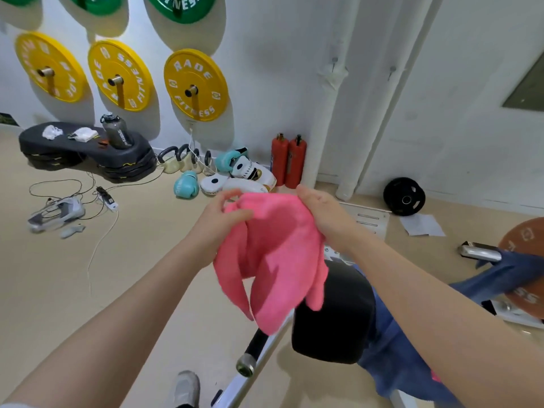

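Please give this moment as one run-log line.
left hand grips pink fluffy cloth | right hand holds its other top edge | cloth hangs loose | black padded cushion behind

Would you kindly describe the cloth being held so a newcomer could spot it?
Start at the white wall hung with yellow weight plates, then come forward to the black bench pad. Just above it, the left hand and right hand hold up the pink cloth by its top edge. Unlike the blue cloth draped beside that pad, it is bright pink and hangs free.
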Demonstrator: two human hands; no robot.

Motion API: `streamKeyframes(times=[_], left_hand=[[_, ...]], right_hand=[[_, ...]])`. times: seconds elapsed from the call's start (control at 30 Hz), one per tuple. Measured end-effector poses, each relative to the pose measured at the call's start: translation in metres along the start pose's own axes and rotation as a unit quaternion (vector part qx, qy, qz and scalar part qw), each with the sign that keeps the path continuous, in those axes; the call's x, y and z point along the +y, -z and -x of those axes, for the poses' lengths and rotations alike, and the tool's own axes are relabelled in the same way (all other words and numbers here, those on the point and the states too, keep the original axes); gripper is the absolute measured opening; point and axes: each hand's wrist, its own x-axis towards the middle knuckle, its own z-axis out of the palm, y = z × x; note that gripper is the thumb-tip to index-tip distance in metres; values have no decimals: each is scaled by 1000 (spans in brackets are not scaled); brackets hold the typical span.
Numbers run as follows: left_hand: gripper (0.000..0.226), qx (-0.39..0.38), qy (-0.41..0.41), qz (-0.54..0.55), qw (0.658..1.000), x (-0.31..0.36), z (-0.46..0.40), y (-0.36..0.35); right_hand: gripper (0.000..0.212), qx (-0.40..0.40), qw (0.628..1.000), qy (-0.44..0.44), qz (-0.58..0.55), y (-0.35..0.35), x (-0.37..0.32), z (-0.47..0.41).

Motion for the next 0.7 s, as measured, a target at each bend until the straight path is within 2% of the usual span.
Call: streamKeyframes(times=[0.07, 0.13, 0.2, 0.33, 0.4, 0.53, 0.7], left_hand=[[73, -85, -43, -107, 990, 4, -5, 5], [60, -178, -54, -174, 967, 8, -15, 9], [43, -209, -61, -237, 947, 12, -28, 16], [54, -190, -74, -272, 941, 20, -62, 54], [36, -159, -91, -260, 948, 27, -79, 78], [29, -85, -67, -139, 984, 33, -120, 128], [35, 3, 5, -42, 999, 26, -165, 187]], right_hand=[[35, -73, 997, -7, -10, -16, -7, -6], [34, -106, 994, 0, -5, -38, -11, -17], [37, -88, 996, 9, -17, -58, -14, -32], [35, -70, 997, -8, 36, -81, -24, -64], [27, -74, 992, -37, 99, -86, -26, -77], [34, -51, 990, -78, 105, -106, -20, -108], [17, -11, 992, -91, 84, -135, -14, -138]])
